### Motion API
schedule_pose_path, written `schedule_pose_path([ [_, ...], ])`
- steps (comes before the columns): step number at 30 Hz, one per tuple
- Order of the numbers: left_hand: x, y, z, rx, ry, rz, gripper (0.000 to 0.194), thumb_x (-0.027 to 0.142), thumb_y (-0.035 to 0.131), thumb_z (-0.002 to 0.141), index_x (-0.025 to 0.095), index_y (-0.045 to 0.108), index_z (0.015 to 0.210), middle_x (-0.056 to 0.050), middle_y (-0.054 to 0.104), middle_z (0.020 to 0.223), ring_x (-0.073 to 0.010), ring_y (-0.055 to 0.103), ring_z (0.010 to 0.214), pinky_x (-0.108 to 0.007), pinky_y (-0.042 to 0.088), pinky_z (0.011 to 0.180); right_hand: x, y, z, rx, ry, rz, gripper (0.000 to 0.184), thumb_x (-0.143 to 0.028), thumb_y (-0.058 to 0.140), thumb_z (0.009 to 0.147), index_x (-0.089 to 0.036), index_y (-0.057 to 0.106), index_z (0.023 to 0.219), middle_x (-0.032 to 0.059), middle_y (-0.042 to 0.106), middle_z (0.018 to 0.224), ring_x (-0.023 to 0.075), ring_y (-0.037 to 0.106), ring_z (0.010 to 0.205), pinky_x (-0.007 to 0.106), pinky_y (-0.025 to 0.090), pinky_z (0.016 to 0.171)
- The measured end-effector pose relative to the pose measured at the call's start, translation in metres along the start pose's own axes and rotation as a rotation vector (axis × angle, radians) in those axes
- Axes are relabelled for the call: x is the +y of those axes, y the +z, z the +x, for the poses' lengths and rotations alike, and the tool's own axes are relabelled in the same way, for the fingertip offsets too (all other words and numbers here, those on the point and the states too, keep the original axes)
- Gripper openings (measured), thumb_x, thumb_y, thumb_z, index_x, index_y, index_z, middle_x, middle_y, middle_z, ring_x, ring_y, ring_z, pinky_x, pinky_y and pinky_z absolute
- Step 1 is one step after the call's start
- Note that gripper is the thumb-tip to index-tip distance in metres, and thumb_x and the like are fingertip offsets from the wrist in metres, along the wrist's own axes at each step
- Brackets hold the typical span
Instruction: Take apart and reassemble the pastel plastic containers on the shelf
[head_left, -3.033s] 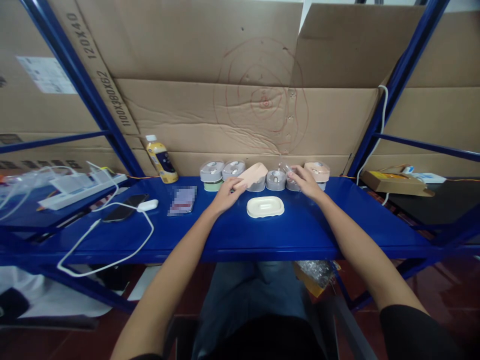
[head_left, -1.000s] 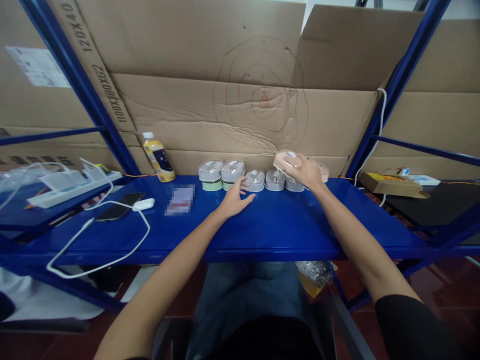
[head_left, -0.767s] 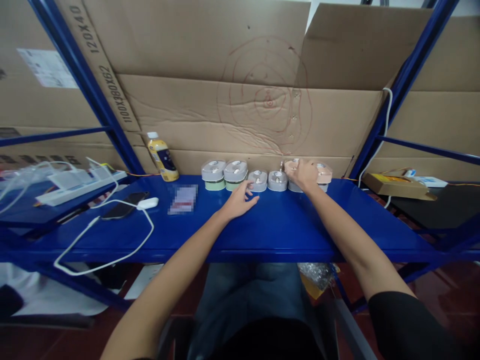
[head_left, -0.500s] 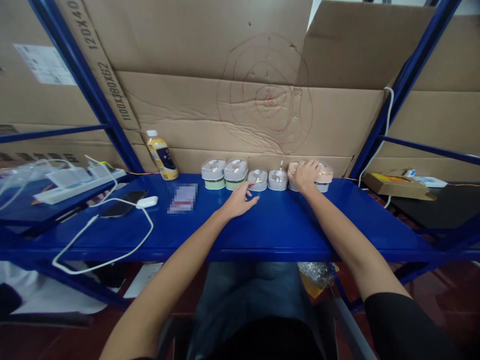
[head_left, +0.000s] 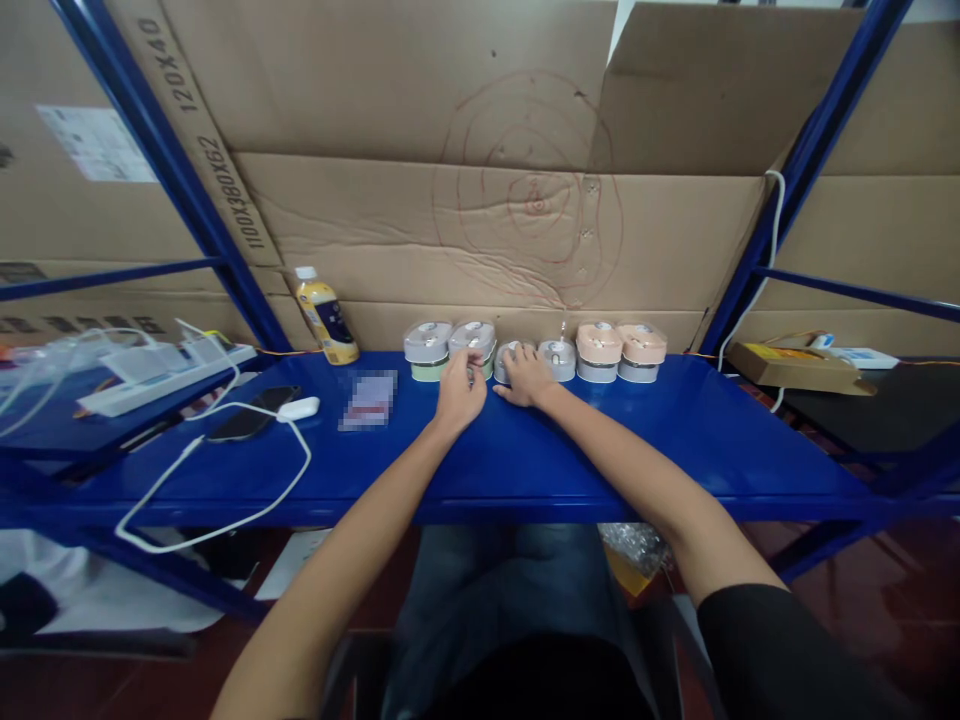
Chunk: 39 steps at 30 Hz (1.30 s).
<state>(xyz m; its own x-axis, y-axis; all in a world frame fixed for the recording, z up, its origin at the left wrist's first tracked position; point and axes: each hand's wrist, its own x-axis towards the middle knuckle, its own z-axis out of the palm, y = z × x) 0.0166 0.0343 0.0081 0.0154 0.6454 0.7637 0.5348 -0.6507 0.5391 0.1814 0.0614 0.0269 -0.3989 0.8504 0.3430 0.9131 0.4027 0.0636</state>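
- Left hand [head_left: 461, 390]: fingers half curled at the front of the second stack from the left; cannot tell whether it touches or holds anything.
- Right hand [head_left: 529, 378]: palm down, fingers spread over a low grey box [head_left: 506, 365] in the middle of the row. Reaching from above probably suits so squat a shape; whether the fingers grip cannot be told.
- Another grey box [head_left: 557, 362] sits just right of that hand, single layer.
- Left end of the row: two stacks, grey lidded boxes [head_left: 427, 343] over green boxes [head_left: 429, 372].
- Right end: two stacks, peach lidded boxes [head_left: 598, 340] over grey bases [head_left: 598, 371]. Matching outlines likely let them sit steadily one on another; pairing appears sorted by colour.
- Whole row stands along the rear of the blue counter [head_left: 585, 460], near the cardboard backing [head_left: 360, 200], perhaps to keep it within reach of both hands.
- Red hand-drawn rings [head_left: 535, 200] mark the cardboard above.
- Left on the counter: yellow bottle [head_left: 327, 318], upright; flat pixelated item [head_left: 367, 400]; dark phone [head_left: 251, 415]; white cable [head_left: 225, 540] looping over the front edge.
- Beyond the blue frame: power strip [head_left: 169, 382] left, opened carton [head_left: 802, 368] right.
- Below: reddish tiled floor [head_left: 900, 600], crumpled clear plastic [head_left: 637, 543].
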Motion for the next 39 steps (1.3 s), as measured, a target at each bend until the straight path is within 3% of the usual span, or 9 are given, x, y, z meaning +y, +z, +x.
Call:
schedule_pose_path([
  [7, 0.011, -0.001, 0.001, 0.044, -0.005, -0.011, 0.013, 0.025, 0.057, 0.094, 0.02, 0.058, 0.106, -0.008, 0.068, 0.1, -0.0236, 0.067, 0.091, -0.041, 0.057, 0.085, -0.007, -0.027, -0.065, 0.088, -0.168, 0.133, 0.059, -0.064, 0.06, 0.093, -0.016, 0.058, 0.127, 0.0219, 0.059, 0.137, 0.0403, 0.05, 0.133, 0.055, 0.042, 0.111],
  [10, 0.014, -0.004, 0.002, 0.009, 0.001, -0.047, 0.021, 0.036, 0.061, 0.095, 0.019, 0.059, 0.107, -0.009, 0.068, 0.102, -0.0238, 0.068, 0.093, -0.041, 0.057, 0.087, -0.008, -0.04, -0.077, 0.13, 0.008, 0.193, 0.068, -0.074, 0.06, 0.088, -0.016, 0.059, 0.124, 0.0235, 0.06, 0.133, 0.0434, 0.054, 0.127, 0.057, 0.046, 0.105],
  [13, 0.013, -0.006, 0.001, -0.152, 0.021, -0.111, 0.039, 0.047, 0.065, 0.093, 0.018, 0.059, 0.118, -0.013, 0.068, 0.116, -0.027, 0.068, 0.107, -0.044, 0.057, 0.093, -0.003, -0.044, -0.076, 0.004, 0.154, 0.231, 0.078, -0.071, 0.068, 0.081, -0.013, 0.055, 0.132, 0.0258, 0.064, 0.126, 0.0457, 0.063, 0.115, 0.056, 0.052, 0.093],
  [18, 0.006, -0.007, -0.004, -0.507, 0.029, -0.203, 0.102, 0.053, 0.093, 0.063, 0.018, 0.046, 0.147, -0.022, 0.053, 0.15, -0.0396, 0.052, 0.141, -0.057, 0.043, 0.116, 0.033, -0.042, -0.073, -0.184, -0.22, 0.424, 0.084, -0.041, 0.08, 0.072, -0.015, 0.048, 0.146, 0.0196, 0.062, 0.137, 0.0373, 0.064, 0.12, 0.05, 0.052, 0.1],
  [21, 0.005, -0.007, -0.006, -0.623, 0.036, -0.182, 0.119, 0.051, 0.099, 0.051, 0.02, 0.043, 0.152, -0.023, 0.05, 0.154, -0.0426, 0.05, 0.142, -0.061, 0.041, 0.117, 0.053, -0.041, -0.073, -0.208, -0.403, 0.577, 0.097, -0.039, 0.086, 0.067, -0.019, 0.045, 0.152, 0.0155, 0.056, 0.149, 0.0348, 0.056, 0.135, 0.05, 0.046, 0.112],
  [26, 0.006, -0.003, -0.008, -0.737, 0.08, -0.151, 0.106, 0.049, 0.096, 0.057, 0.022, 0.047, 0.147, -0.016, 0.061, 0.142, -0.0392, 0.061, 0.131, -0.058, 0.048, 0.111, 0.047, -0.035, -0.071, -0.142, -0.356, 0.62, 0.103, -0.056, 0.09, 0.064, -0.02, 0.049, 0.152, 0.0158, 0.061, 0.144, 0.0347, 0.06, 0.13, 0.05, 0.047, 0.111],
  [29, 0.005, 0.001, -0.01, -0.705, 0.05, -0.133, 0.113, 0.05, 0.096, 0.056, 0.021, 0.042, 0.151, -0.017, 0.059, 0.144, -0.04, 0.059, 0.133, -0.057, 0.047, 0.111, 0.044, -0.038, -0.069, -0.109, -0.31, 0.594, 0.097, -0.056, 0.09, 0.065, -0.02, 0.054, 0.147, 0.0155, 0.066, 0.138, 0.0351, 0.063, 0.124, 0.051, 0.049, 0.107],
  [33, 0.004, 0.001, -0.012, -0.651, 0.051, -0.112, 0.12, 0.053, 0.097, 0.055, 0.021, 0.038, 0.154, -0.018, 0.056, 0.145, -0.0399, 0.058, 0.132, -0.057, 0.048, 0.111, 0.07, -0.049, -0.071, -0.097, -0.237, 0.712, 0.075, -0.053, 0.084, 0.074, -0.023, 0.061, 0.139, 0.0096, 0.069, 0.132, 0.0295, 0.067, 0.119, 0.046, 0.053, 0.104],
  [39, 0.015, -0.003, -0.013, -0.751, 0.153, -0.07, 0.046, 0.058, 0.076, 0.084, 0.027, 0.076, 0.119, -0.01, 0.063, 0.12, -0.0322, 0.063, 0.12, -0.052, 0.049, 0.11, 0.115, -0.044, -0.08, 0.131, 0.133, 0.779, 0.066, -0.053, 0.076, 0.082, -0.021, 0.061, 0.137, 0.0114, 0.07, 0.131, 0.0279, 0.067, 0.116, 0.047, 0.052, 0.104],
])
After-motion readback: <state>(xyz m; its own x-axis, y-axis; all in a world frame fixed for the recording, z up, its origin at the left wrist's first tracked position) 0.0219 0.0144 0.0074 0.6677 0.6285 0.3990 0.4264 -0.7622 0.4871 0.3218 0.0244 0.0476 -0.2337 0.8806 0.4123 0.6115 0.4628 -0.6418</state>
